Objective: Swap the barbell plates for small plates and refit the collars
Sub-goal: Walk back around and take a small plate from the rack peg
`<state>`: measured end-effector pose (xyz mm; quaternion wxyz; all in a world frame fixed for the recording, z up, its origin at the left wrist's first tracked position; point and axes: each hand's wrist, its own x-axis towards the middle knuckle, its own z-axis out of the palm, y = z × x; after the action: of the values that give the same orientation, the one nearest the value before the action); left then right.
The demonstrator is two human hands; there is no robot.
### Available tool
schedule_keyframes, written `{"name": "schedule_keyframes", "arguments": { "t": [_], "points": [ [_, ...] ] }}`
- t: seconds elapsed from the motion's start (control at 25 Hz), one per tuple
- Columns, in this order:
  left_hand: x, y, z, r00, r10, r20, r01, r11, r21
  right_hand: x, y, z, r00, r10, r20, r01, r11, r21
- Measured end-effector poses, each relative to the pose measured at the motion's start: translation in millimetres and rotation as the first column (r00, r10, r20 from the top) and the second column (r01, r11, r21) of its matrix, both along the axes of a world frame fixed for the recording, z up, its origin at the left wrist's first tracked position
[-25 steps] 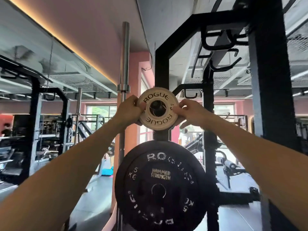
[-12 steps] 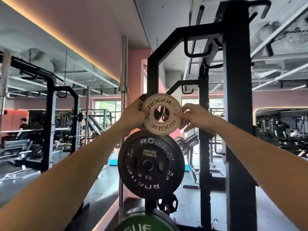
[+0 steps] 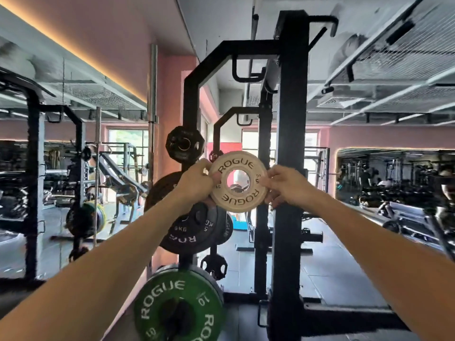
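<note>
plate: small ROGUE plate (image 3: pixel 238 181) now clear of the storage peg, daylight through its hole
hands: my left hand (image 3: pixel 197 183) at 9, right hand (image 3: pixel 285 187) at 3, both pinching its rim
next: I reckon carry it to the bar

Cream plate (image 3: pixel 238 182) with black lettering; at six o'clock, green plate (image 3: pixel 172 306), white lettering; black rack (image 3: pixel 291 119); seemingly pink walls (image 3: pixel 172 77).

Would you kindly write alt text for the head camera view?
Two hands, left and right, hold a small white Rogue plate at its edges in front of a black rack upright. Black 5 kg plates and a green 10 kg plate hang below.
</note>
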<state>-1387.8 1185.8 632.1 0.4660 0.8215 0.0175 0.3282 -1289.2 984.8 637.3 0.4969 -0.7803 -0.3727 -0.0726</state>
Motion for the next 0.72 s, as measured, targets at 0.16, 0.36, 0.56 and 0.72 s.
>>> {"name": "schedule_keyframes", "arguments": {
  "t": [0.16,0.36,0.56,0.72],
  "points": [
    [0,-64,5,0.99,-0.136,-0.05,0.133,0.99,-0.048,-9,-73,-3,0.997,-0.068,-0.034,0.07,0.997,0.044],
    [23,-151,3,0.95,-0.291,-0.113,0.279,0.954,-0.109,-2,-171,-15,0.986,-0.164,-0.036,0.166,0.984,0.063],
    [70,-245,-13,0.937,-0.314,-0.155,0.302,0.949,-0.096,31,-266,-28,0.972,-0.227,-0.062,0.229,0.973,0.032],
    [110,-306,-26,0.946,-0.283,-0.156,0.27,0.958,-0.1,71,-325,-38,0.97,-0.226,-0.092,0.228,0.974,0.007]
  ]
}}
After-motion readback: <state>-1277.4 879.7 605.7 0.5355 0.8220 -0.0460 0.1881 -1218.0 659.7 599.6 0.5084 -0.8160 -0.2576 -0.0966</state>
